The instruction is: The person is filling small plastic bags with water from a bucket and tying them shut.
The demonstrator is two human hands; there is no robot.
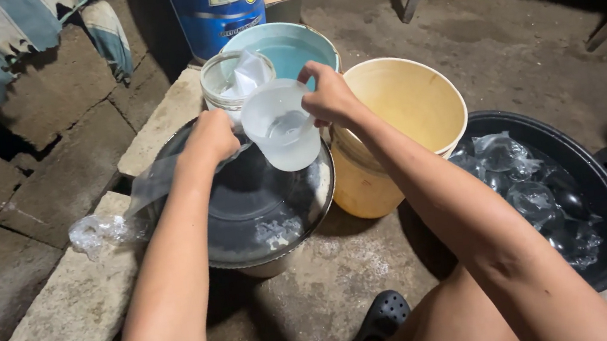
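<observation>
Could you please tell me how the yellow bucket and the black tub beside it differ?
The yellow bucket is tall and narrow; the black tub is low and wide. The yellow bucket's inside looks bare, while the black tub holds water-filled clear bags. The right hand is over the yellow bucket's rim, holding a clear cup; no hand is near the black tub. Both are round, open-topped and stand on the concrete floor.

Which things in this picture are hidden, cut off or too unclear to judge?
- Head view: left hand is closed, so what its fingers grip is hidden.
- Head view: the clear plastic cup in the right hand is cloudy; its fill level is unclear.
- Head view: the blue drum is cut off by the top edge.
- Head view: the yellow bucket floor is hidden by the right arm.
</observation>
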